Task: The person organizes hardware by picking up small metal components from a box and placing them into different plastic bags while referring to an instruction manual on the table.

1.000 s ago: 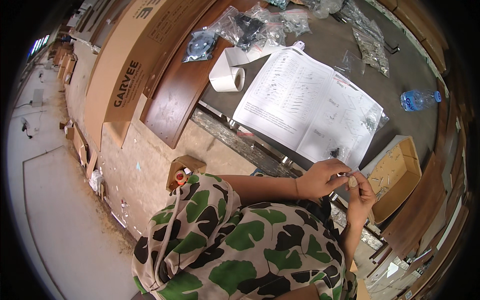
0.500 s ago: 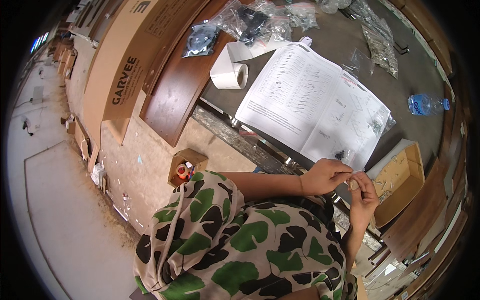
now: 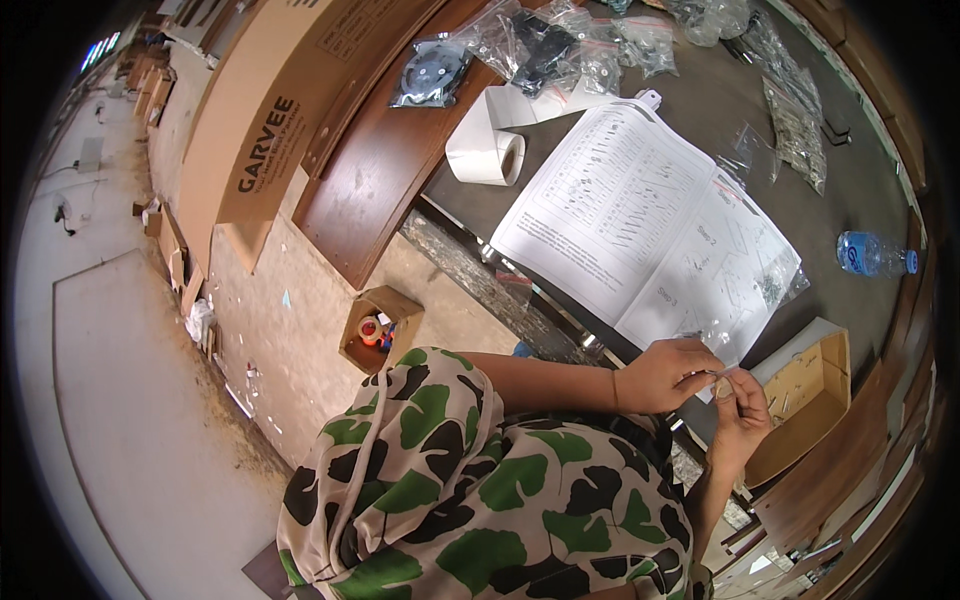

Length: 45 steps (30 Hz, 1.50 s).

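My left hand (image 3: 675,375) and my right hand (image 3: 742,408) meet at the near edge of the table, fingers pinched together. Between the fingertips is the edge of a small clear plastic bag (image 3: 712,332), most of which lies over the lower corner of an open instruction sheet (image 3: 580,215). My left fingers cover part of the bag, and its contents are hard to make out. Another small clear bag (image 3: 775,283) rests on the sheet's right edge. Beside my right hand stands an open cardboard tray (image 3: 838,385) with several small metal pieces inside.
A roll of white labels (image 3: 490,158) stands left of the sheet. Bagged hardware (image 3: 645,45) lines the far side, with a bag of screws (image 3: 797,140) at the right. A water bottle (image 3: 868,254) lies on its side. Brown board (image 3: 375,190), large carton (image 3: 235,150) and small floor box (image 3: 355,325) are left.
The whole view has shifted, so the table appears lower and farther right. Both hands remain pinched on the small bag, and the dark bits in it no longer show beside my left fingers.
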Each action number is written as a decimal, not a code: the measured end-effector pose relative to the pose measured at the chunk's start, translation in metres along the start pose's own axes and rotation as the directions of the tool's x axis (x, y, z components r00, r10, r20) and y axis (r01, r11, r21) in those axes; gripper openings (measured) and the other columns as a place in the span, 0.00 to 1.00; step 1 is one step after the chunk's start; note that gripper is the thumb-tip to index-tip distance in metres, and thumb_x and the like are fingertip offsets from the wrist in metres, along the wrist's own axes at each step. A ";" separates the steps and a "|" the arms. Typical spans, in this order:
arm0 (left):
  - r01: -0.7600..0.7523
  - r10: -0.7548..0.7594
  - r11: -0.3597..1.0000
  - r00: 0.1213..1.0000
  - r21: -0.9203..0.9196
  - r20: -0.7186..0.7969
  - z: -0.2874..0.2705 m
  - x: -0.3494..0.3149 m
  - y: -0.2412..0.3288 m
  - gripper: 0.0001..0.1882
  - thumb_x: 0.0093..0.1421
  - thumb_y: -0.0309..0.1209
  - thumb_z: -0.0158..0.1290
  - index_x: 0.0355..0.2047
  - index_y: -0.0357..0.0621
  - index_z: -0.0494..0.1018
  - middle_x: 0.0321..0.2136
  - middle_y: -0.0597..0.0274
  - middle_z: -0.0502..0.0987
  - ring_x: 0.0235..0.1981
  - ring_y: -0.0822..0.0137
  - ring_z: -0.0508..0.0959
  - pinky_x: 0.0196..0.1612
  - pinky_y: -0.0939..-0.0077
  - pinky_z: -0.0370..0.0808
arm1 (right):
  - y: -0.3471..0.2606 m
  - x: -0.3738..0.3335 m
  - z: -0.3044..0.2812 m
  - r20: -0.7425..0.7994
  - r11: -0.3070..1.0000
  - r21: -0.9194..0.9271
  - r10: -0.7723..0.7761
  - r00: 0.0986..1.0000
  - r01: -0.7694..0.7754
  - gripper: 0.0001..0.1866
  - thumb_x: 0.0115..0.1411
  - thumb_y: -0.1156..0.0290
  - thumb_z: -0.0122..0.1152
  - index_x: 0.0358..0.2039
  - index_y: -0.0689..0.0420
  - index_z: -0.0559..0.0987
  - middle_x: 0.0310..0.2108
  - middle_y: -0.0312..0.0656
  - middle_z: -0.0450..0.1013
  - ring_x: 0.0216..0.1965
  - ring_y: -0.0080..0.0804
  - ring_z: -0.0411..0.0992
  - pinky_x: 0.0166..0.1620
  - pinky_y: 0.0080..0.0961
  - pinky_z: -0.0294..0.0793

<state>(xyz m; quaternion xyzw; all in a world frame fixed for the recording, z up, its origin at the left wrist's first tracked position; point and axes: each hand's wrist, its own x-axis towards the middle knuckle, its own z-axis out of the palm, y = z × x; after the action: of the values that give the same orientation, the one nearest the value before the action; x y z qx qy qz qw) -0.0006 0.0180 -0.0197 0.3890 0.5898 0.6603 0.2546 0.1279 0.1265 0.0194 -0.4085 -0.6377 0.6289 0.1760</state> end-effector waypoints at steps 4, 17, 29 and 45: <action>0.010 -0.010 1.000 1.000 -0.007 0.001 0.000 0.001 -0.004 0.11 0.55 0.23 0.56 0.40 0.38 0.75 0.31 0.51 0.77 0.28 0.57 0.79 0.30 0.72 0.75 | 0.003 0.007 -0.001 0.026 1.000 0.015 0.012 1.000 -0.013 0.12 0.56 0.79 0.63 0.41 0.66 0.75 0.36 0.39 0.76 0.37 0.20 0.71 0.45 0.15 0.69; 0.334 -0.312 0.934 0.935 -0.126 0.168 -0.010 0.012 -0.011 0.09 0.52 0.27 0.57 0.32 0.32 0.77 0.20 0.54 0.78 0.21 0.74 0.77 0.26 0.79 0.72 | 0.002 0.013 0.002 0.094 0.999 -0.046 0.031 0.995 -0.027 0.11 0.58 0.78 0.61 0.42 0.63 0.74 0.34 0.34 0.75 0.37 0.16 0.69 0.43 0.13 0.66; 0.497 -0.424 0.847 0.845 -0.187 0.326 -0.015 0.011 -0.012 0.11 0.56 0.28 0.52 0.32 0.28 0.77 0.19 0.56 0.77 0.20 0.73 0.77 0.25 0.81 0.74 | 0.008 0.005 0.006 0.067 0.983 -0.186 0.015 0.998 -0.003 0.12 0.55 0.82 0.58 0.41 0.63 0.74 0.32 0.34 0.73 0.34 0.17 0.68 0.40 0.13 0.66; 0.714 -0.558 0.557 0.700 -0.423 0.446 -0.019 0.013 -0.014 0.12 0.57 0.27 0.53 0.34 0.26 0.75 0.23 0.56 0.77 0.24 0.69 0.79 0.28 0.77 0.80 | 0.003 0.003 0.014 0.127 0.967 -0.239 -0.055 0.990 0.085 0.06 0.57 0.80 0.58 0.36 0.63 0.75 0.29 0.34 0.67 0.31 0.19 0.66 0.38 0.16 0.67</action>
<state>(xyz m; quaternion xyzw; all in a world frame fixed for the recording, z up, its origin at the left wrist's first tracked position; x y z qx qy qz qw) -0.0253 0.0203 -0.0306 0.1353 0.4267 0.6078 0.6559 0.1172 0.1190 0.0139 -0.3659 -0.7336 0.5624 0.1080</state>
